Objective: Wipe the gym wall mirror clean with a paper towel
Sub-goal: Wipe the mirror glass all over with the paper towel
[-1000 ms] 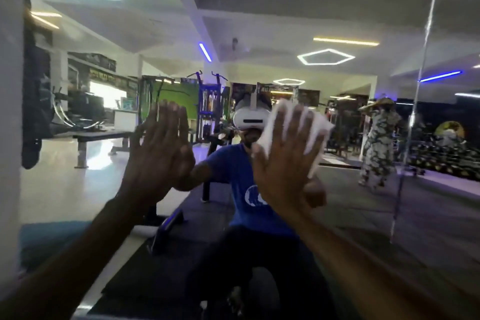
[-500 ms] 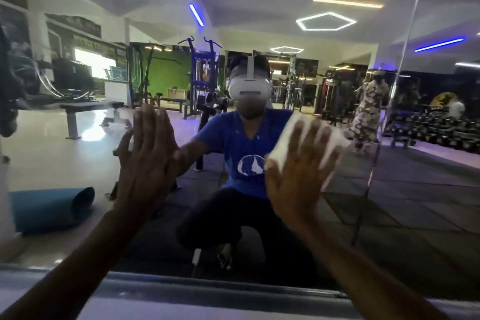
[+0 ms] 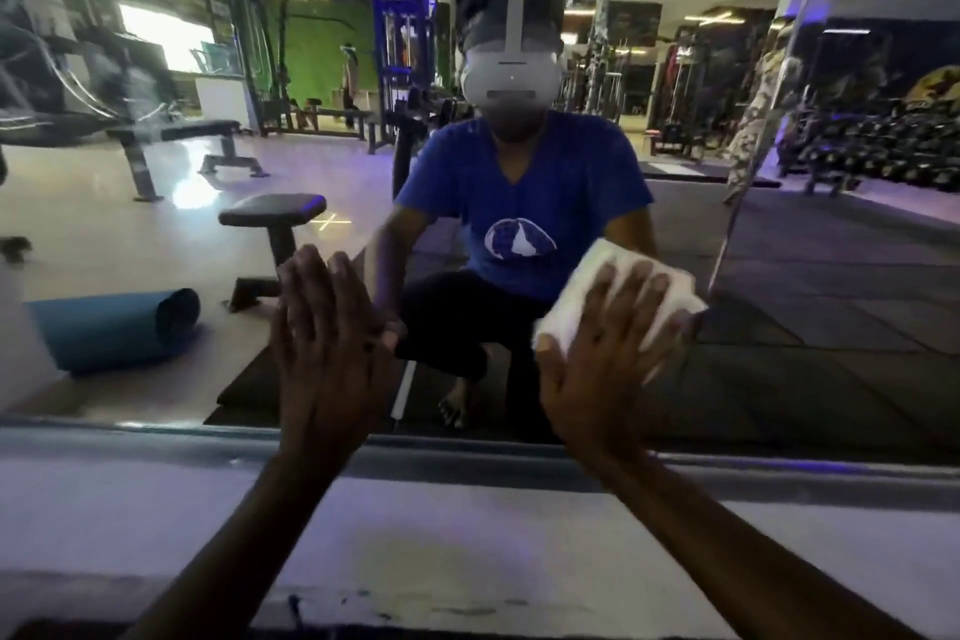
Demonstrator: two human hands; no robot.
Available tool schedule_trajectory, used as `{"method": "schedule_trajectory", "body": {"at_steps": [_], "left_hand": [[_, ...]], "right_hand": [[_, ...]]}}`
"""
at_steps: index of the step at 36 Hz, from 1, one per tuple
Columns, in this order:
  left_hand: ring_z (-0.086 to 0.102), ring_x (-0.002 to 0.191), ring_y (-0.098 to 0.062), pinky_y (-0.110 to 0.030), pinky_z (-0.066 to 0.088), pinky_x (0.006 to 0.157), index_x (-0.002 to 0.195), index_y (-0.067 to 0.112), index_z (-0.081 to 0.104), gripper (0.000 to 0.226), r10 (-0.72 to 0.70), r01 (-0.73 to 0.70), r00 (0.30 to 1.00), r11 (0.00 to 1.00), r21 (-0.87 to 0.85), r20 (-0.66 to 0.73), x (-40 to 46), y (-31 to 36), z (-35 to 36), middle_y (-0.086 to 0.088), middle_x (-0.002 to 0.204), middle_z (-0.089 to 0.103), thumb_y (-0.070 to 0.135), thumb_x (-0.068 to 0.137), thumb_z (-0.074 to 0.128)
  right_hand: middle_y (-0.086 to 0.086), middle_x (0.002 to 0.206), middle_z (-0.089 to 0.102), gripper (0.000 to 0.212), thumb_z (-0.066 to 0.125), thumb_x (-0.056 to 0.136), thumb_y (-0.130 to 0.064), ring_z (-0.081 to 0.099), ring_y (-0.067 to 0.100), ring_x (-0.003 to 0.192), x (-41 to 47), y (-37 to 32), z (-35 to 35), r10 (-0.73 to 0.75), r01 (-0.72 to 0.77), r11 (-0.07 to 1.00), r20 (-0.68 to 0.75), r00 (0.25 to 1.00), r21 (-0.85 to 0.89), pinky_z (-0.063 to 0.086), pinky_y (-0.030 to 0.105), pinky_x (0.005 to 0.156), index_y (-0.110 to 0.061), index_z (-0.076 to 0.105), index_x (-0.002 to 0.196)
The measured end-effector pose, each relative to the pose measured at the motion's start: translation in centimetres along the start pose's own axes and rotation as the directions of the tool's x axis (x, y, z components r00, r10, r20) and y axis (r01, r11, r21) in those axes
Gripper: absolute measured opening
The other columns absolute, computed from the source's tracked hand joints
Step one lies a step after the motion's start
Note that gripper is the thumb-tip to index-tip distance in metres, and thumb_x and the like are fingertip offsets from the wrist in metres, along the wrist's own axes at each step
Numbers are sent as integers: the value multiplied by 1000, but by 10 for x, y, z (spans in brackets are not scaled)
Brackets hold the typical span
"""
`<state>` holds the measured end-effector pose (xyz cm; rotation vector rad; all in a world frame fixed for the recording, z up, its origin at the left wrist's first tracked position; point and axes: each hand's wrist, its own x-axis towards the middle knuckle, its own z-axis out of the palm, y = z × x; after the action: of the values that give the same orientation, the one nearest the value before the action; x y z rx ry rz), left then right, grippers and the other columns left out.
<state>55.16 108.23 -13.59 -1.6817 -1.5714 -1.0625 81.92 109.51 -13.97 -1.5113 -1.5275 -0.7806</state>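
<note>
The gym wall mirror [image 3: 810, 307] fills the view and reflects a crouching person in a blue shirt with a headset. My right hand [image 3: 605, 353] presses a folded white paper towel [image 3: 582, 286] flat against the glass low down, fingers spread straight over it. My left hand [image 3: 327, 343] lies flat on the mirror to the left, fingers straight, holding nothing. Both hands sit just above the mirror's bottom edge [image 3: 156, 429].
Below the mirror runs a pale wall ledge [image 3: 467, 535]. A vertical seam [image 3: 748, 161] between mirror panels stands right of my right hand. The reflection shows a rolled blue mat [image 3: 114, 327], benches, a stool and dumbbell racks.
Both hands have slid down the mirror with the towel, from head height to near the bottom edge. The view has tilted down, and the ledge has come into sight.
</note>
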Motion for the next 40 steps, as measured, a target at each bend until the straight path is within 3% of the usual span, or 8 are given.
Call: {"method": "schedule_trajectory", "body": {"at_steps": [5, 8, 16, 19, 24, 29, 36, 40], "left_hand": [[7, 159, -46, -60, 22, 124, 164, -2, 13, 71, 67, -67, 995, 998, 4, 73, -44, -14, 17, -31, 171, 5, 43, 112, 30], [9, 158, -49, -63, 22, 124, 163, -5, 17, 76, 92, -102, 989, 992, 81, 117, -65, -25, 28, -33, 170, 7, 41, 108, 44], [1, 159, -48, -60, 18, 126, 162, -8, 8, 98, 43, -61, 987, 992, 112, 157, -81, -13, 34, -34, 169, -2, 59, 102, 46], [2, 158, -52, -62, 19, 125, 161, -11, 9, 100, 30, -65, 981, 982, 177, 193, -80, -11, 33, -38, 167, -1, 61, 103, 46], [-1, 159, -49, -60, 19, 126, 164, -4, 7, 101, 115, -199, 944, 946, 255, 310, -77, -29, 17, -33, 169, -8, 53, 100, 61], [0, 162, -36, -58, 22, 126, 167, 9, 10, 96, 254, -358, 897, 897, 258, 362, -75, -67, -11, -18, 174, -8, 29, 95, 70], [7, 162, -34, -57, 24, 122, 167, 7, 8, 100, 60, -156, 926, 960, 232, 372, -93, -188, -45, -17, 175, 3, 28, 94, 72], [3, 162, -31, -57, 24, 122, 167, 13, -1, 101, 48, -133, 931, 968, 212, 361, -92, -261, -59, -15, 175, -2, 30, 97, 69]], "right_hand": [[14, 176, -10, 83, 44, 105, -53, -10, 35, 163, -45, -73, 37, -367, 363, 930, 67, 928, 66, -11, 64, 127, -17, 6, 170], [7, 176, -7, 82, 55, 103, -46, -13, 27, 163, -50, -54, 34, -527, 518, 847, 62, 848, 118, -13, 57, 128, -21, 14, 170], [15, 176, -13, 84, 45, 107, -47, -8, 39, 163, -99, 75, 44, -161, 157, 984, 41, 986, 81, -4, 68, 126, -13, 2, 170], [21, 173, -19, 92, 46, 106, -54, -16, 43, 160, -108, 26, 55, 7, -13, 996, 63, 998, 94, -7, 69, 126, -8, -3, 168], [22, 174, -8, 88, 44, 105, -58, -15, 41, 161, -114, -59, 58, -282, 260, 950, 115, 952, 176, -10, 66, 127, -13, 7, 170], [16, 176, -5, 83, 52, 107, -48, -3, 35, 164, -116, -41, 65, -265, 251, 936, 24, 964, 246, 0, 63, 129, -12, 10, 169], [28, 168, 8, 100, 40, 104, -68, 10, 50, 154, -107, -107, 73, 119, -122, 983, 33, 992, 134, 12, 76, 119, -8, -10, 167], [24, 174, 0, 94, 42, 105, -63, 8, 46, 159, -108, -226, 87, -17, 1, 968, 60, 998, 250, 4, 73, 125, -10, -4, 168]]}}
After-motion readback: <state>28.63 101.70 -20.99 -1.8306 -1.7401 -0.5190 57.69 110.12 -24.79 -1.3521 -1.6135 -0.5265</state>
